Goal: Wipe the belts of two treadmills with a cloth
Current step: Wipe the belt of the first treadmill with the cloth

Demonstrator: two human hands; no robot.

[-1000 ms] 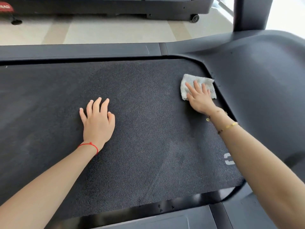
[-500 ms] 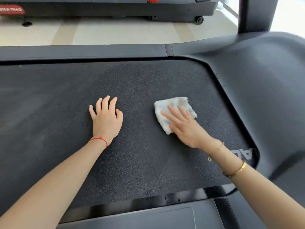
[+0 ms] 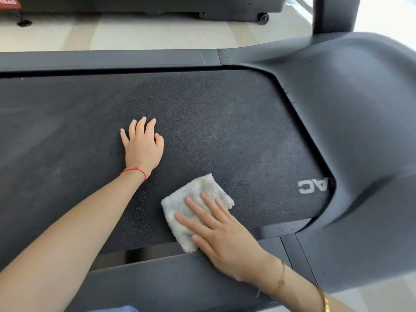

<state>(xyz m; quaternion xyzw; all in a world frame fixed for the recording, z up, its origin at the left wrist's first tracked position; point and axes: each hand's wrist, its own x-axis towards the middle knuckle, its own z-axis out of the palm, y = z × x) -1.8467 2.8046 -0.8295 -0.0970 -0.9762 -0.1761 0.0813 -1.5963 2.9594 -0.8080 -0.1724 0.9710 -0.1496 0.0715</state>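
Belt [image 3: 225, 131] of the near treadmill, dark and pebbled, runs left to right across the view, its long axis parallel to the grey side rail [image 3: 108, 58] at the far edge and the matching rail [image 3: 157, 278] at the near edge. At its right end the belt passes under the curved grey motor cover [image 3: 360, 131], where white letters [image 3: 313, 185] printed on the belt read upside down from this side.

A white, fluffy cloth [image 3: 193, 199], folded into a rough square, lies flat on the belt near its near edge, turned so that one corner points toward the far rail and the opposite corner touches the near rail. The right hand [image 3: 225, 235] presses down on the cloth with fingers straight and slightly spread, the fingertips [image 3: 203, 195] reaching to about its middle and the palm over the near rail. Gold bracelets circle the right wrist.

The left hand [image 3: 143, 147] rests palm down on bare belt, well apart from the cloth, its fingers straight and held close together, pointing toward the far rail. A red cord [image 3: 135, 171] is tied round the left wrist.

Beyond the far rail lies pale flooring [image 3: 135, 34], with the dark base of a second treadmill [image 3: 157, 5] standing on it.
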